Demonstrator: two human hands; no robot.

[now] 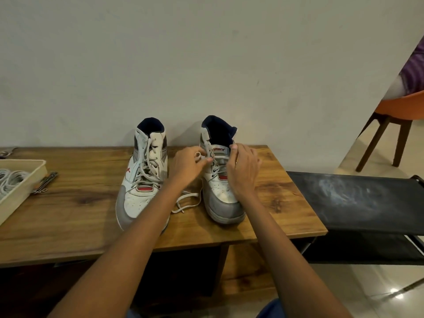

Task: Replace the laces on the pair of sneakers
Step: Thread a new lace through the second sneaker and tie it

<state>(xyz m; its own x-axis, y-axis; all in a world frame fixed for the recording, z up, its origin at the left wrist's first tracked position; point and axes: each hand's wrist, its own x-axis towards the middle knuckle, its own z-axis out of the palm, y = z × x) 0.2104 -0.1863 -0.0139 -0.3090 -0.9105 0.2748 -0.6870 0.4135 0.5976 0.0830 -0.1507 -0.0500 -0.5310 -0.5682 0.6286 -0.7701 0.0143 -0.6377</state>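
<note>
Two white and grey high-top sneakers stand toes toward me on the wooden table (75, 216). The left sneaker (143, 173) is fully laced. On the right sneaker (221, 193) the top eyelets are unlaced, and its white lace (187, 203) trails loose onto the table between the shoes. My left hand (187, 166) pinches that lace beside the shoe's upper eyelets, a loop of it over one finger. My right hand (243, 171) holds the right side of the shoe's collar near the tongue, fingers curled on it.
A beige tray (27, 180) holding several coiled white laces sits at the table's left edge, with a dark metal tool (44, 183) beside it. A black folding stool (358, 198) stands right of the table. An orange chair (399, 115) is far right. The wall is close behind.
</note>
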